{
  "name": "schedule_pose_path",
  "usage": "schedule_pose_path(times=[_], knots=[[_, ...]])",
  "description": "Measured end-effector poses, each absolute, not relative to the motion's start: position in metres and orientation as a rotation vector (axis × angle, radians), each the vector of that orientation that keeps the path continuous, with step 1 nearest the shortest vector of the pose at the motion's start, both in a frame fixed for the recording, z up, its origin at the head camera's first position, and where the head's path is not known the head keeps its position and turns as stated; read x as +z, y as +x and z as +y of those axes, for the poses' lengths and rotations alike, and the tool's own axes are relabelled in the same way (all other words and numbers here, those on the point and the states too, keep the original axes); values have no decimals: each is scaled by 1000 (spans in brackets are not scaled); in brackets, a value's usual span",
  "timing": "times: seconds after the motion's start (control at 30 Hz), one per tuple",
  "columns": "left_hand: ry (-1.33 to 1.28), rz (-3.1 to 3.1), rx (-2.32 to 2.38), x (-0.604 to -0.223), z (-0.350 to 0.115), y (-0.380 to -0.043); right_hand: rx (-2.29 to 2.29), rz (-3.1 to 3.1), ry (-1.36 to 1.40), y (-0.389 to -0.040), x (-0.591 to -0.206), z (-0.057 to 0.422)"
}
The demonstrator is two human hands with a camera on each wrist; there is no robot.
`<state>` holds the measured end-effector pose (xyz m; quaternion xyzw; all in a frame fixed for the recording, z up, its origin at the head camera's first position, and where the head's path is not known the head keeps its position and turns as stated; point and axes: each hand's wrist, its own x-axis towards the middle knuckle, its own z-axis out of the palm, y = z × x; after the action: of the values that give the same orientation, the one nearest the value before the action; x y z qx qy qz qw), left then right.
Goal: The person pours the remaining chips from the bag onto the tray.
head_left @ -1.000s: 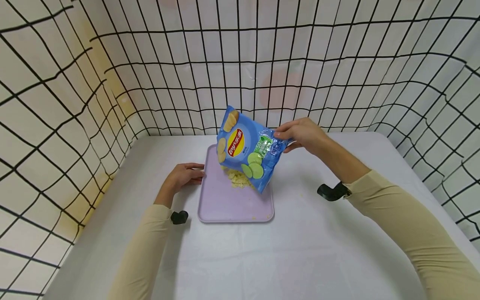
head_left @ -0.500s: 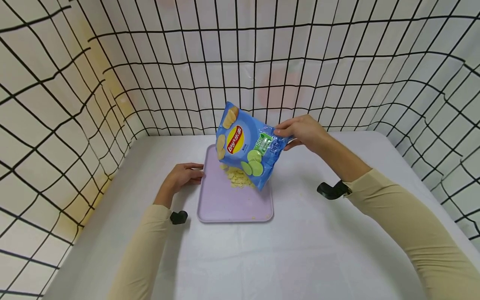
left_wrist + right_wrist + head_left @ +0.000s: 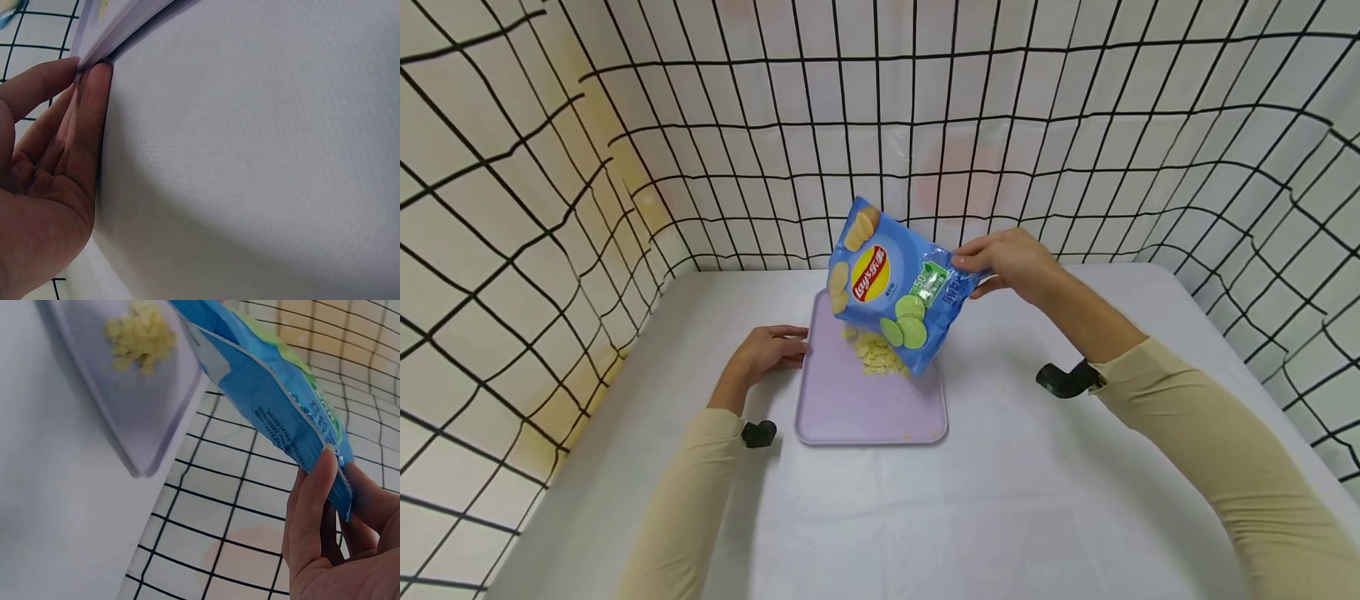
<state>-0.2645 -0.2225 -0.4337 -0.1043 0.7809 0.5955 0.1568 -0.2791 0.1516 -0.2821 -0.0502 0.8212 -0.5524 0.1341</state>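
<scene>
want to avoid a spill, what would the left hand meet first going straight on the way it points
The purple tray: the left hand pinches its left edge, no gap showing. Past the rim, the chips look roughly in line, though depth is hard to judge.

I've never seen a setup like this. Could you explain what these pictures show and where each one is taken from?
There is no machine at work here, just a person's two bare hands. The wide picture comes from a camera on the person's head, looking forward and down. The two closer ones come from cameras on the wrists, each watching its own hand; the black pieces by the cuffs are probably those cameras.

On the white table lies a pale purple tray with a heap of yellow chips on it. The left hand pinches the tray's left edge. The right hand grips one end of a blue Lay's bag, holding it tilted above the tray.
</scene>
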Motion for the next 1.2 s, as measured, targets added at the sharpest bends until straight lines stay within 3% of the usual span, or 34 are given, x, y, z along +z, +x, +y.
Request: schedule_pose_path(times=[1.2], knots=[[-260, 2272, 1661, -431, -223, -263, -1573, 2368, -124, -280, -285, 150]])
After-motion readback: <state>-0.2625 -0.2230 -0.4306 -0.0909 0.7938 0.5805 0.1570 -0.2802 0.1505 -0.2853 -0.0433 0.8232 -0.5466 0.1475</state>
